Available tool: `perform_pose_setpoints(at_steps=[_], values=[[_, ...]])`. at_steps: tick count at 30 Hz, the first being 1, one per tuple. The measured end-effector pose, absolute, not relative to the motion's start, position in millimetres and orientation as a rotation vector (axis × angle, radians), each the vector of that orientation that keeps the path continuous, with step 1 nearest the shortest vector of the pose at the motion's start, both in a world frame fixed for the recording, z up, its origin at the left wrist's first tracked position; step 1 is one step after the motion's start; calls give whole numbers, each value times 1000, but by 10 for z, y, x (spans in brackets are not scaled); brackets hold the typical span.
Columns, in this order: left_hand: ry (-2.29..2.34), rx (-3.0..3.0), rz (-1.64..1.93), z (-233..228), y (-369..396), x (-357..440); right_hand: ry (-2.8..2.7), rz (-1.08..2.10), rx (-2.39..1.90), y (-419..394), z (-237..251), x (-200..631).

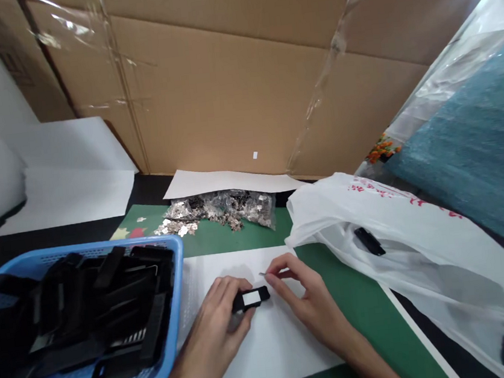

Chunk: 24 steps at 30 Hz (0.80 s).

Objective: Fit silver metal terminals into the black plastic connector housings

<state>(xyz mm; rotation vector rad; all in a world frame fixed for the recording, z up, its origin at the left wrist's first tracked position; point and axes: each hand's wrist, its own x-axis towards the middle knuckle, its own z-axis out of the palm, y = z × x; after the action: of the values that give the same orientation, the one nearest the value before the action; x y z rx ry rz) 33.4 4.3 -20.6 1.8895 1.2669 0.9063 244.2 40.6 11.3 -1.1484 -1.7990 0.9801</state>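
My left hand (223, 316) grips a small black plastic piece (264, 294) with a white label on its upper face, held over a white sheet (271, 356). Just right of that piece, my right hand (300, 289) pinches a tiny thin metal plate (262, 274) between thumb and forefinger. The plate is close to the far end of the black piece; I cannot tell whether they touch. Beyond both hands, small shiny metal plates (177, 226) lie loose and in clear plastic bags (261, 209).
At the left stands a blue basket (178, 282) heaped with black plastic pieces (111, 314). A white plastic bag (421, 236) lies open at the right with one black piece (369, 241) in it. Behind rises a cardboard wall (223, 95). The table has a green mat (334, 270).
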Motion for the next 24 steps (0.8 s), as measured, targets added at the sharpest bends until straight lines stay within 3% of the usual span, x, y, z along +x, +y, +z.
perform_pose_setpoints(at_steps=[12,19,24], values=[[1220,1855,851,-124,91,283,-1644,1252,-1088,664,31,2547],[1275,1969,844,-90,70,279,-1744,1174,-1121,549,-94,2570],[1320,2435,920,41,-169,430,-1817,1047,-1188,532,-138,2575]])
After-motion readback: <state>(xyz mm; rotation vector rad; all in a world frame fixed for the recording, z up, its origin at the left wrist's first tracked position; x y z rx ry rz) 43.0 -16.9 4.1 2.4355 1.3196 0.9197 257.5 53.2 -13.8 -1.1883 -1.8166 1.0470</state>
